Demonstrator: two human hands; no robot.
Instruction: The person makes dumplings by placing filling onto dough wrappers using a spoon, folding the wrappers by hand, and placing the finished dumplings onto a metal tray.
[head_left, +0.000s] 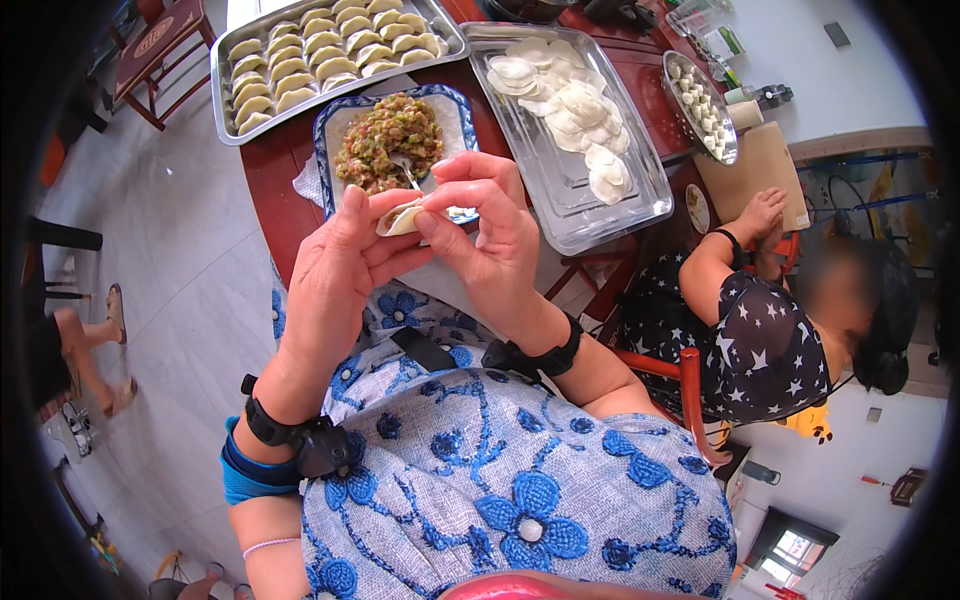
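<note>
Between my two hands is a half-folded dumpling (401, 218), with some filling showing at its open left side. My left hand (341, 255) supports it on the fingers, thumb raised. The thumb and index finger of my right hand (487, 232) pinch the wrapper's right edge. Just beyond my hands, a blue-rimmed square dish (321, 139) holds chopped meat and green vegetable filling (386, 139), with a metal spoon (406, 169) stuck in it. To the right, a metal tray (555, 217) carries loosely piled round dough wrappers (577, 112).
A metal tray (225, 129) with rows of folded dumplings (322, 56) stands at the far left of the red table (274, 195). At right, a round metal pan (679, 124) holds small dough pieces (701, 105). Another person (750, 330) sits beside a wooden board (750, 172).
</note>
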